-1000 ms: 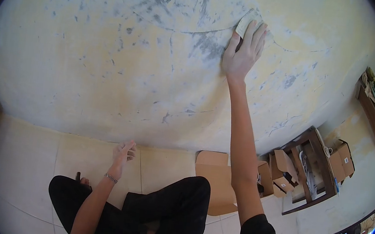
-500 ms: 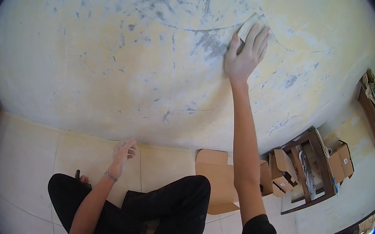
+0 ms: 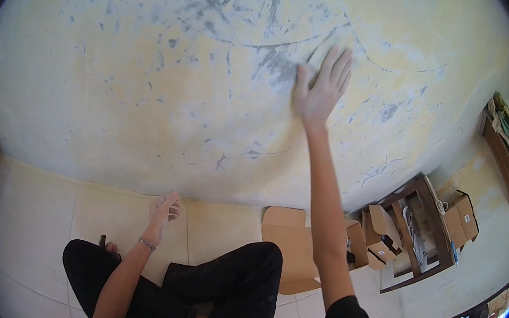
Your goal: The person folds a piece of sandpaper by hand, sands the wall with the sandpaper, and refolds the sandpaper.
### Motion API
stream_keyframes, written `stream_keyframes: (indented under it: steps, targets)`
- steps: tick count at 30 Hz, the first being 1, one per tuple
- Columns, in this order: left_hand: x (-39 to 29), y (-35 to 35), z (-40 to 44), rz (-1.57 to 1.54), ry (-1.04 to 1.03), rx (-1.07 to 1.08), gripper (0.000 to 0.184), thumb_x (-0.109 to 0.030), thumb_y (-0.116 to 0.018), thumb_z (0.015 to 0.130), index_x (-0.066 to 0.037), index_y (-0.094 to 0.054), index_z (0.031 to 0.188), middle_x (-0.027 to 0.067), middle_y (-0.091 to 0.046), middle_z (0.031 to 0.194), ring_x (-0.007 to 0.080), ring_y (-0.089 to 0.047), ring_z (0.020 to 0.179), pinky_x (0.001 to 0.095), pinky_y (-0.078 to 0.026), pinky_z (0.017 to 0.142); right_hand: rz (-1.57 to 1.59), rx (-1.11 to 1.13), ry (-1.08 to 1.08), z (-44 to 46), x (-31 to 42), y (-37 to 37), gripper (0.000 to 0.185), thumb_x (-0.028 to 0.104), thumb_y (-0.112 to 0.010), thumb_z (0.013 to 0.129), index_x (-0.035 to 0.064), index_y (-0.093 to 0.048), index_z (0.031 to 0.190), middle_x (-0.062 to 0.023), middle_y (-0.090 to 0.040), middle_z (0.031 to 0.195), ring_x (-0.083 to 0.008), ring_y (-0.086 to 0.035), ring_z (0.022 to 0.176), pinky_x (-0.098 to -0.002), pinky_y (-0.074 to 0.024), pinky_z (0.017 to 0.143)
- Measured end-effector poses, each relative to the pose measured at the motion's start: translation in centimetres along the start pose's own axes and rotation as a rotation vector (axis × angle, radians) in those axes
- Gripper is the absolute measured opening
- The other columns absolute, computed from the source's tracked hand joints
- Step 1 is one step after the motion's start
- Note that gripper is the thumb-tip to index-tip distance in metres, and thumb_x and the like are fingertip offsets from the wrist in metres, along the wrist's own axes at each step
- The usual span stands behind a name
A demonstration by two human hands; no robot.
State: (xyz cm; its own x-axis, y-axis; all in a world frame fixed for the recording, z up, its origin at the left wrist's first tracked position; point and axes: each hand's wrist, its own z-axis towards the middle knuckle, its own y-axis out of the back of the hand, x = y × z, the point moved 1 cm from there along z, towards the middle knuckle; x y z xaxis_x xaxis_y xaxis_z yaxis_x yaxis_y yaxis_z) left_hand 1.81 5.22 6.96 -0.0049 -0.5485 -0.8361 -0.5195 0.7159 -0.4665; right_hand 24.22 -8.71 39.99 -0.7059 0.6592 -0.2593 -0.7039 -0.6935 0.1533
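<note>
My right hand (image 3: 323,94), dusted white, lies with fingers extended over a pale, sandpaper-like sheet (image 3: 319,52) and presses it to the wall (image 3: 146,115). Only the sheet's upper left edge shows; the palm and fingers cover the rest. Around it the wall has grey worn patches, flaking yellowish paint and a long curved crack just above the hand. My left hand (image 3: 164,213), also dusty and with a bracelet at the wrist, hovers over my leg near the wall's base. Its fingers are loosely bent and apart, with nothing visible in them.
My crossed legs (image 3: 222,275) rest on the tiled floor (image 3: 28,215). A flattened cardboard box (image 3: 286,241) lies right of my knee. Further right are open cartons (image 3: 381,233) and a dark wooden rack (image 3: 425,235). A wooden shelf (image 3: 505,159) with cloth hangs above.
My right hand has slid slightly down and left along the wall with the sheet under it. My left hand stays in nearly the same place. The view has shifted a little.
</note>
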Motion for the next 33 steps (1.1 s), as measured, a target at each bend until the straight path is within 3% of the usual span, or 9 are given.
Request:
stream_keyframes:
  steps: [4, 10, 16, 20, 25, 28, 33]
  targets:
    - [0.2, 0.1, 0.5, -0.028, -0.015, -0.009, 0.027, -0.037, -0.065, 0.085, -0.010, -0.061, 0.086, -0.0022, -0.057, 0.073, 0.0063, -0.054, 0.059, 0.0211, -0.043, 0.056, -0.033, 0.006, -0.007, 1.0, -0.2, -0.1, 0.074, 0.042, -0.057, 0.085, -0.0023, -0.032, 0.139, -0.0305, -0.023, 0.145, -0.0435, -0.023, 0.135, -0.0509, -0.0178, 0.109]
    - [0.1, 0.1, 0.2, -0.055, -0.032, 0.000, 0.027, -0.036, -0.065, 0.085, -0.009, -0.061, 0.087, -0.0013, -0.058, 0.073, 0.0067, -0.054, 0.057, 0.0210, -0.043, 0.055, -0.048, 0.116, -0.013, -9.0, 0.0, 0.2, 0.077, 0.044, -0.058, 0.084, -0.0046, -0.033, 0.138, -0.0328, -0.024, 0.143, -0.0443, -0.025, 0.134, -0.0517, -0.0198, 0.108]
    - [0.2, 0.2, 0.3, -0.029, -0.034, -0.012, 0.028, -0.037, -0.064, 0.085, -0.009, -0.062, 0.087, -0.0010, -0.059, 0.073, 0.0071, -0.055, 0.058, 0.0216, -0.044, 0.056, -0.062, 0.070, 0.066, 0.0, -0.1, 0.5, 0.078, 0.044, -0.059, 0.083, -0.0049, -0.033, 0.138, -0.0327, -0.025, 0.143, -0.0439, -0.025, 0.133, -0.0511, -0.0193, 0.108]
    - [0.0, 0.1, 0.2, -0.007, 0.001, 0.006, 0.027, -0.038, -0.063, 0.084, -0.012, -0.060, 0.088, -0.0027, -0.056, 0.076, 0.0074, -0.054, 0.064, 0.0230, -0.044, 0.062, -0.093, 0.053, 0.042, 0.5, -0.2, 0.4, 0.079, 0.044, -0.059, 0.083, -0.0049, -0.032, 0.138, -0.0326, -0.025, 0.143, -0.0434, -0.025, 0.134, -0.0510, -0.0182, 0.109]
    - [0.3, 0.5, 0.3, -0.036, -0.020, -0.013, 0.029, -0.040, -0.064, 0.084, -0.011, -0.061, 0.087, -0.0016, -0.058, 0.074, 0.0073, -0.055, 0.061, 0.0223, -0.044, 0.058, -0.078, 0.149, -0.039, -10.1, -0.2, 0.1, 0.078, 0.045, -0.058, 0.084, -0.0046, -0.032, 0.139, -0.0321, -0.024, 0.144, -0.0432, -0.023, 0.135, -0.0520, -0.0170, 0.109]
    - [-0.1, 0.1, 0.3, -0.047, -0.042, 0.004, 0.030, -0.040, -0.065, 0.084, -0.010, -0.061, 0.086, -0.0010, -0.059, 0.073, 0.0076, -0.056, 0.059, 0.0218, -0.044, 0.057, -0.082, 0.186, -0.063, -10.6, 0.3, 0.3, 0.078, 0.044, -0.057, 0.084, -0.0041, -0.031, 0.139, -0.0323, -0.024, 0.144, -0.0433, -0.023, 0.135, -0.0522, -0.0171, 0.108]
    - [0.4, 0.2, 0.3, -0.051, -0.016, -0.010, 0.029, -0.039, -0.065, 0.084, -0.010, -0.061, 0.087, -0.0015, -0.058, 0.073, 0.0076, -0.056, 0.060, 0.0218, -0.044, 0.057, -0.069, 0.071, 0.034, -0.2, -0.1, 0.2, 0.077, 0.044, -0.058, 0.084, -0.0033, -0.032, 0.139, -0.0323, -0.024, 0.144, -0.0435, -0.023, 0.135, -0.0522, -0.0175, 0.108]
